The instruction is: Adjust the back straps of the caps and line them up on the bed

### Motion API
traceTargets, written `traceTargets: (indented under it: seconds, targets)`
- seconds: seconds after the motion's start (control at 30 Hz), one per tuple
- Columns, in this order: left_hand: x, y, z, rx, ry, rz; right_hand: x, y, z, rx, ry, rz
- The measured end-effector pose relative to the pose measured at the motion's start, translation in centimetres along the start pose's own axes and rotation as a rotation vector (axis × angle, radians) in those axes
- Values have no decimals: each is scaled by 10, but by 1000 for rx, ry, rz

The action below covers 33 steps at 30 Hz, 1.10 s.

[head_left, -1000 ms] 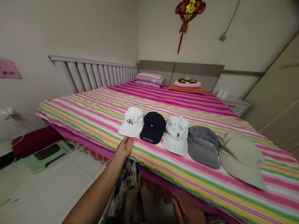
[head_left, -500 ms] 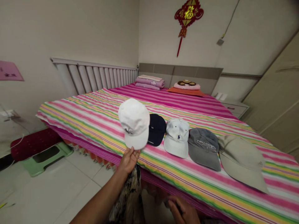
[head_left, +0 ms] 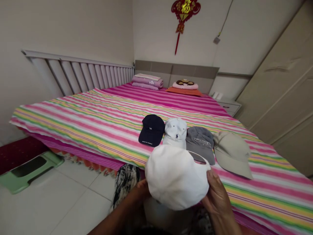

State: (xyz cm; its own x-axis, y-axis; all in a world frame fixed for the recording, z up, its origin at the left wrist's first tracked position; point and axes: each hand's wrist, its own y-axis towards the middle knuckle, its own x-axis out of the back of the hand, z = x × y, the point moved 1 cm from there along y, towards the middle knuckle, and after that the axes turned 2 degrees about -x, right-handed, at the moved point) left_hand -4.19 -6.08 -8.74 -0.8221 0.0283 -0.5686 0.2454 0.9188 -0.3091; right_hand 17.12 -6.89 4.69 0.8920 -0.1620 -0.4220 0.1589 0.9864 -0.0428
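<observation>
A white baseball cap point(head_left: 176, 178) is held up in front of me, its crown toward me and its rear opening at the upper right. My right hand point(head_left: 217, 195) grips its right edge, thumb along the strap side. At the left, my left hand point(head_left: 143, 189) closes on the cap's other side, its fingers partly hidden by the cap. Beyond it a row of caps lies on the bed: a navy cap point(head_left: 152, 129), a pale blue cap point(head_left: 175, 130), a grey cap point(head_left: 201, 142) and a beige cap point(head_left: 231, 150).
The bed point(head_left: 80, 120) has a striped cover. Folded purple bedding point(head_left: 146, 81) and a pink pillow point(head_left: 185, 85) lie near the headboard point(head_left: 158, 69). A green stool point(head_left: 31, 173) stands on the floor at the left. A white nightstand point(head_left: 228, 106) is beyond the bed's right side.
The white cap has come off the bed, moved right and nearer to me, and turned around. My right hand has risen to grip it. The view has shifted right.
</observation>
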Motion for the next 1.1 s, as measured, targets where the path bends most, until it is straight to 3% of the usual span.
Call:
traceTargets:
  seconds: [0.17,0.33,0.4,0.53,0.63,0.73,0.83,1.1]
  targets:
    - [-23,5,-49,-170,123,183,11,-19,-11,-153,33,117]
    - [-56,12,-59,63,364,553,20,-30,-19,-194,-3,198]
    - [-63,11,-58,132,383,628,28,-31,-16,-200,-46,228]
    - [-68,3,-63,66,265,533,42,-30,-4,-202,-199,353]
    - [-71,-3,-68,41,265,498,39,-28,3,-141,-293,430]
    - [-74,-7,-71,47,285,515,25,-26,5,-81,-403,417]
    - [-76,-11,-74,73,235,565,11,-27,2,-115,-452,405]
    - [-88,-18,-90,68,274,605,-2,-30,-7,-204,-283,324]
